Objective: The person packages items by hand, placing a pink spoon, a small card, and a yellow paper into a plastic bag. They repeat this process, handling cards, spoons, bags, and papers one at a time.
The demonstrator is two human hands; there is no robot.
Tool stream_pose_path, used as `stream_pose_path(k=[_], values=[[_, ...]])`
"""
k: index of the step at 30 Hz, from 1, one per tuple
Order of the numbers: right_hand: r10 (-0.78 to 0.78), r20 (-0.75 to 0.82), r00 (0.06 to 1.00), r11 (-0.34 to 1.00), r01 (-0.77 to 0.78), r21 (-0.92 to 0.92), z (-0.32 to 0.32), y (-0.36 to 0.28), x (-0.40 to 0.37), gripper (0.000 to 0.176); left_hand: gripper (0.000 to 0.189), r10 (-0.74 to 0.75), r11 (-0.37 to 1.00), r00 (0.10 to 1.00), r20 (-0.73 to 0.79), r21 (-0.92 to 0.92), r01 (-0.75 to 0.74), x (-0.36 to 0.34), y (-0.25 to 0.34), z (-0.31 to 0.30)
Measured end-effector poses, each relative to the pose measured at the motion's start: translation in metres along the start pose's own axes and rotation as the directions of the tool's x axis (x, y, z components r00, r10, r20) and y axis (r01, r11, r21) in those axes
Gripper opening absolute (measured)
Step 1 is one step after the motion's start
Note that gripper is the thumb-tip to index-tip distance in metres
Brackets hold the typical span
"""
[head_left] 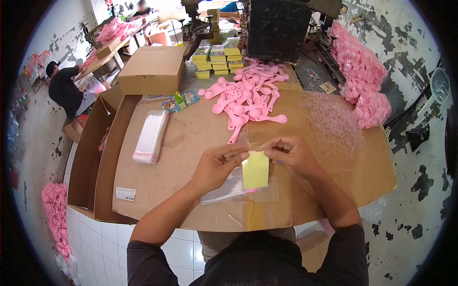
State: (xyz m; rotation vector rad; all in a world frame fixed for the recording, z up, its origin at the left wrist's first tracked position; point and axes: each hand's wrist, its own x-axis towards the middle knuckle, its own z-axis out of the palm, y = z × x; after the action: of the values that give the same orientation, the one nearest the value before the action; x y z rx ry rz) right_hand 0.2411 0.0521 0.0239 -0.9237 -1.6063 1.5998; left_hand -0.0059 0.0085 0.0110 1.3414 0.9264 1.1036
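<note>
hands (223,164) (289,153) pinch yellow card (255,170), partly hiding something pink (252,190) beneath.

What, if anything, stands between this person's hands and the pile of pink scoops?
Nothing visible stands in the way: only bare cardboard separates the left hand and right hand from the pink scoops.

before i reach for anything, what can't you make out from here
All in the head view:
- Pink item behind the yellow card: mostly hidden by the card.
- What the right hand pinches at the card's corner: too small, partly covered by its fingers.
- Print on the white label: too small.
- Inside of the closed carton: hidden by its top.
- Number of pink spoons: they overlap.
</note>
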Motion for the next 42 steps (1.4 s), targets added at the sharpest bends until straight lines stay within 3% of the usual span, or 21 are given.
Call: stream_pose_path(k=[6, 9, 12, 15, 18, 21, 24, 27, 33, 36, 39, 42], values=[[-0.258, 0.079, 0.963, 0.943, 0.269, -0.194, -0.008, 0.002, 0.001, 0.016, 0.024, 0.089, 0.990, 0.994, 0.069, 0.101, -0.096, 0.001, -0.012, -0.007], [-0.275, 0.113, 0.955, 0.928, 0.294, -0.228, -0.014, 0.001, 0.000, 0.017, 0.024, 0.103, 0.987, 0.991, 0.083, 0.114, -0.112, 0.001, -0.009, -0.009], [-0.268, 0.113, 0.957, 0.928, 0.288, -0.235, -0.016, -0.002, -0.001, 0.016, 0.025, -0.008, 0.995, 0.998, 0.070, -0.095, 0.015, 0.001, -0.006, -0.010], [-0.279, 0.108, 0.954, 0.898, 0.299, -0.323, -0.012, -0.005, -0.002, 0.016, 0.024, -0.072, 0.990, 0.994, 0.081, -0.112, 0.081, 0.003, -0.010, -0.010], [-0.240, 0.091, 0.967, 0.929, 0.256, -0.267, -0.012, 0.000, 0.000, 0.015, 0.025, -0.040, 0.998, 0.997, 0.069, 0.057, 0.036, 0.005, -0.013, -0.006], [-0.180, 0.099, 0.979, 0.937, 0.201, -0.284, -0.016, 0.005, 0.001, 0.020, 0.025, -0.039, 0.999, 0.996, 0.076, 0.039, 0.037, 0.007, -0.016, -0.007], [-0.161, 0.055, 0.985, 0.985, 0.164, -0.048, -0.007, 0.008, 0.001, 0.030, 0.027, -0.040, 0.999, 0.998, 0.056, 0.030, 0.038, 0.006, -0.018, -0.007], [-0.117, 0.166, 0.979, 0.985, 0.135, -0.105, -0.001, 0.000, -0.005, 0.036, 0.028, -0.011, 0.999, 0.999, 0.033, -0.039, 0.012, 0.006, -0.014, -0.008], [-0.081, 0.203, 0.976, 0.988, 0.106, -0.116, -0.006, -0.003, -0.002, 0.034, 0.031, -0.021, 0.987, 0.998, -0.061, -0.158, 0.011, 0.005, 0.000, -0.003], [-0.122, 0.236, 0.964, 0.982, 0.151, -0.109, -0.006, -0.008, -0.001, 0.034, 0.031, 0.094, 0.977, 0.994, -0.060, -0.185, -0.103, 0.002, 0.006, 0.008], [-0.125, 0.230, 0.965, 0.982, 0.153, -0.109, -0.007, -0.012, -0.002, 0.033, 0.025, -0.012, 0.999, 0.992, 0.124, 0.031, 0.008, 0.005, -0.007, -0.010], [-0.130, 0.168, 0.977, 0.988, 0.142, -0.067, -0.004, -0.019, -0.001, 0.033, 0.021, -0.062, 0.997, 0.994, 0.091, -0.034, 0.065, 0.007, -0.004, -0.015]])
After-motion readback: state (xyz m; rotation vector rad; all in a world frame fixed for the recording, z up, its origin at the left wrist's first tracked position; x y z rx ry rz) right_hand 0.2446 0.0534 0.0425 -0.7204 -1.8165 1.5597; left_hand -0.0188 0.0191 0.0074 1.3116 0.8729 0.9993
